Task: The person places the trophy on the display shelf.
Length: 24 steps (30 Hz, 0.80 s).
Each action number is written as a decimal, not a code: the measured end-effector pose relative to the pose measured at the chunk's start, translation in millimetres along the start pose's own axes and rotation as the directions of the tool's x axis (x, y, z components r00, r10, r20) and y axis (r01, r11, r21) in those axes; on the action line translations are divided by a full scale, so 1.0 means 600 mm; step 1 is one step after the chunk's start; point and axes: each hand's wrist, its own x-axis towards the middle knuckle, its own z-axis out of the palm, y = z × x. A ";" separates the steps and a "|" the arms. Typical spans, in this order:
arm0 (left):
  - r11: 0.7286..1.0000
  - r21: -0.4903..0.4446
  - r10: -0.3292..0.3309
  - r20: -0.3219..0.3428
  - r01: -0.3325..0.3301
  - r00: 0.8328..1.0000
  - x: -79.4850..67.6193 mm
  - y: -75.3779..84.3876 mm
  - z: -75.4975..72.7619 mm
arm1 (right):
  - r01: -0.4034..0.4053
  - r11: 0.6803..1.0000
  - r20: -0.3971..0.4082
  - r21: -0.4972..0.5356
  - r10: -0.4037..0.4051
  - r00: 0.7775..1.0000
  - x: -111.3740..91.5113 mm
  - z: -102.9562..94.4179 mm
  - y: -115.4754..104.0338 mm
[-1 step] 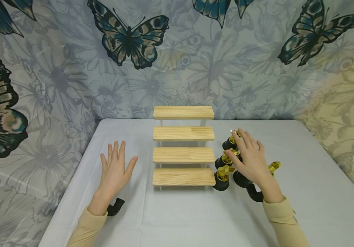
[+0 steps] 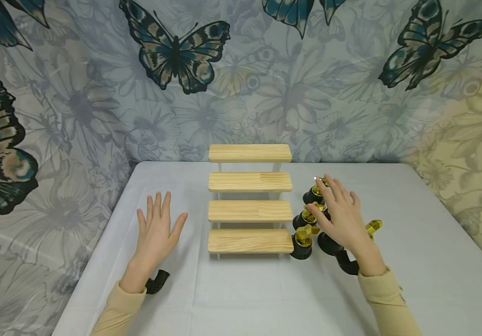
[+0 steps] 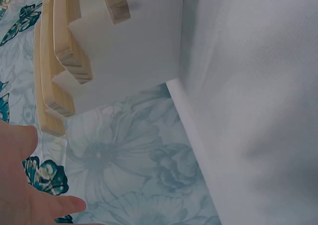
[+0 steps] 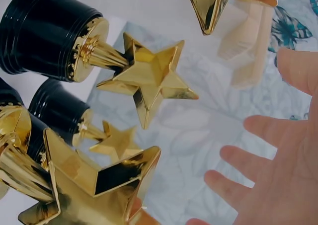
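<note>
My left hand (image 2: pixel 155 240) hovers over the white table left of the stepped rack, fingers straight and spread, with nothing in it. Its fingertips (image 3: pixel 74 204) show at the lower left of the left wrist view. Out to the right, my right hand (image 2: pixel 343 220) is held flat above a group of gold star trophies with black bases, and it holds none of them. The nearest trophy (image 2: pixel 301 246) stands beside the rack's lowest step. In the right wrist view, a star trophy (image 4: pixel 149 76) stands apart from the spread fingers (image 4: pixel 243 163). My hand partly hides several trophies.
A rack with wooden steps (image 2: pixel 250 241) and pale side panels (image 3: pixel 134 46) stands mid-table. White cloth covers the table (image 2: pixel 241 294). Behind it hangs a butterfly-patterned backdrop (image 2: pixel 207 116). A black curved piece (image 2: pixel 158 282) shows by my left wrist, another (image 2: pixel 346 262) by my right.
</note>
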 end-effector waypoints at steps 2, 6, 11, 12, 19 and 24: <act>1.000 -0.002 -0.001 0.004 0.001 1.000 0.000 0.000 0.000 | -0.002 1.000 0.002 0.003 0.002 1.000 -0.001 -0.002 0.000; 1.000 -0.002 -0.003 0.009 0.003 1.000 0.001 0.001 0.000 | -0.001 1.000 -0.003 0.006 0.001 1.000 -0.002 -0.006 0.002; 1.000 -0.001 0.003 -0.001 -0.003 1.000 0.000 0.003 0.000 | 0.012 1.000 -0.028 0.005 -0.012 1.000 -0.006 -0.008 0.003; 1.000 -0.008 0.005 -0.004 -0.005 1.000 0.000 0.005 0.000 | 0.016 1.000 -0.036 0.008 -0.015 0.999 -0.006 -0.009 0.004; 0.999 -0.031 0.022 -0.050 -0.023 0.998 -0.002 0.017 0.000 | 0.060 0.998 -0.112 0.032 -0.056 0.992 -0.009 -0.018 0.005; 0.995 -0.037 0.083 -0.138 -0.089 0.987 -0.004 0.030 0.001 | 0.087 0.994 -0.174 0.062 -0.075 0.982 -0.012 -0.026 0.009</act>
